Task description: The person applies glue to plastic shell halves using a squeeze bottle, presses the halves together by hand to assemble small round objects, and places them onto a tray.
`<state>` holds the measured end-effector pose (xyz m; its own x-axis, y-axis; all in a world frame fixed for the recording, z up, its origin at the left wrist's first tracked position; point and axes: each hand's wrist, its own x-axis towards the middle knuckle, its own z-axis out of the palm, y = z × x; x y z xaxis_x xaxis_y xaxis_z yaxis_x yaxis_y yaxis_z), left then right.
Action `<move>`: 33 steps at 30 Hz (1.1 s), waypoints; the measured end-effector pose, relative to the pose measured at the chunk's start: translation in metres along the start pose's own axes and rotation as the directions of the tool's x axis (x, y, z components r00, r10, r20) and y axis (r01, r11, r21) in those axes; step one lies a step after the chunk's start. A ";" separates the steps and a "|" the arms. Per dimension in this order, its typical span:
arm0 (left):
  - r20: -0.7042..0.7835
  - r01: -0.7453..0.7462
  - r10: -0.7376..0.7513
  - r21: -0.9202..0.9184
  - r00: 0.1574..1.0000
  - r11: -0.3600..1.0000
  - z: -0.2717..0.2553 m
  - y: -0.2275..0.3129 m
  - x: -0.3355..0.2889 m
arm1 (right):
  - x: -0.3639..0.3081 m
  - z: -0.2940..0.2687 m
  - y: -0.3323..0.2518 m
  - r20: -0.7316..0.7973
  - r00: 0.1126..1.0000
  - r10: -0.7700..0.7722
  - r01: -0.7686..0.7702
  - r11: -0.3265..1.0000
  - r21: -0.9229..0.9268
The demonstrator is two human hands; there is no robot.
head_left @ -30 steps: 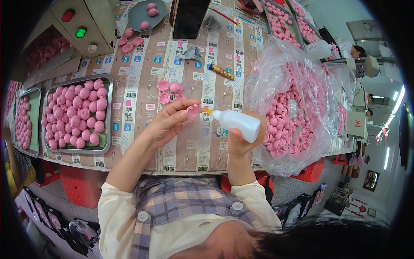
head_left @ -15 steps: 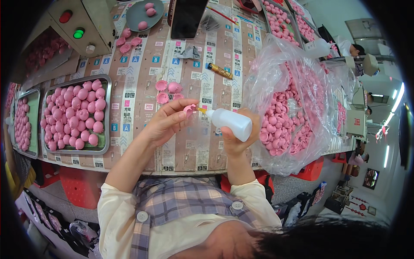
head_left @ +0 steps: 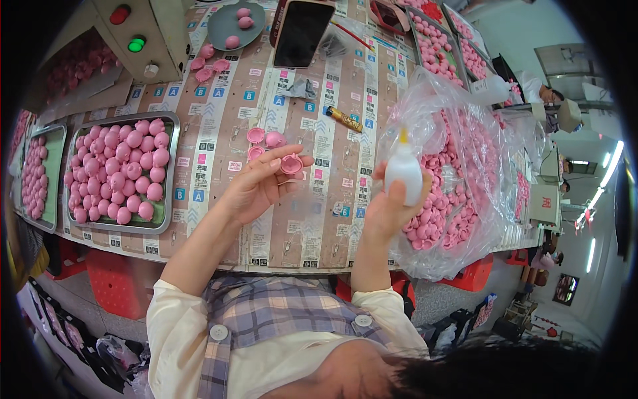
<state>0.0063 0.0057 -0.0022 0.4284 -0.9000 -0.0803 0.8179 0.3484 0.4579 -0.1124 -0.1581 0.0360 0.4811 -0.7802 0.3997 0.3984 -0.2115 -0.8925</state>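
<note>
My left hand (head_left: 256,187) holds a pink plastic half-shell (head_left: 291,164) at its fingers, hollow side facing up. In my right hand (head_left: 385,211) is a white squeeze bottle (head_left: 404,174) with a yellow nozzle, which points up and away from the half-shell. Just beyond my left hand lie a pink half-shell (head_left: 256,135) and a rounded pink piece (head_left: 274,139); another half-shell (head_left: 256,153) is partly covered by my fingers.
A metal tray (head_left: 171,166) of pink balls stands at left, a machine (head_left: 143,40) behind it. On the right sits a clear plastic bag (head_left: 492,246) of pink shells. Farther back are a phone (head_left: 302,33), a grey plate (head_left: 219,33) and a gold-and-black tube (head_left: 343,119).
The bottle has moved right, away from the half-shell, and turned from pointing left to nozzle up. My left hand still has the half-shell, now turned with its hollow showing.
</note>
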 end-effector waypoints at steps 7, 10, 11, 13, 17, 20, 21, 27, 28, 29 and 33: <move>0.077 0.042 -0.024 -0.237 0.997 0.971 -0.006 -0.002 0.001 | 0.006 0.003 0.043 0.019 0.890 0.455 -0.453 0.880 0.141; 0.089 0.089 -0.064 -0.320 0.994 0.943 -0.008 -0.007 0.003 | 0.011 0.000 0.050 0.133 0.855 0.502 -0.505 0.863 -0.013; 0.081 0.120 -0.097 -0.360 0.992 0.925 -0.007 -0.008 0.005 | 0.013 -0.001 0.052 0.111 0.865 0.489 -0.491 0.871 -0.015; 0.121 0.139 -0.094 -0.447 0.988 0.883 -0.010 -0.009 0.004 | 0.015 0.005 0.062 0.157 0.828 0.539 -0.525 0.842 -0.123; 0.092 0.150 -0.119 -0.595 0.989 0.790 -0.012 -0.010 0.004 | 0.008 0.004 0.108 0.186 0.946 0.265 -0.219 0.947 -0.236; 0.080 0.144 -0.121 -0.636 0.989 0.758 -0.008 -0.007 0.002 | 0.006 0.008 0.097 0.150 0.944 0.294 -0.229 0.910 -0.345; 0.095 0.163 -0.133 -0.635 0.987 0.755 -0.009 -0.008 0.002 | 0.004 0.006 0.080 0.135 0.949 0.285 -0.224 0.909 -0.351; 0.060 0.139 -0.132 -0.639 0.989 0.757 -0.006 -0.006 0.002 | 0.046 -0.068 -0.007 0.066 0.982 -0.178 0.158 0.573 -0.804; 0.064 0.144 -0.135 -0.639 0.989 0.755 -0.005 -0.006 0.002 | 0.061 -0.084 -0.016 -0.013 0.999 -0.030 0.007 0.584 -0.812; 0.040 0.137 -0.141 -0.598 0.989 0.790 -0.003 -0.007 0.003 | 0.072 -0.101 -0.015 -0.016 0.999 -0.032 0.006 0.581 -0.814; 0.026 0.132 -0.137 -0.496 0.990 0.859 -0.009 -0.010 0.003 | 0.085 -0.135 0.014 0.269 0.942 0.203 0.186 0.352 -0.917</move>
<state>0.0031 0.0017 -0.0148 0.3024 -0.9458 -0.1187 0.9489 0.3105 -0.0562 -0.1710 -0.3068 0.0296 0.7439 -0.6191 0.2516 -0.4862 -0.7597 -0.4318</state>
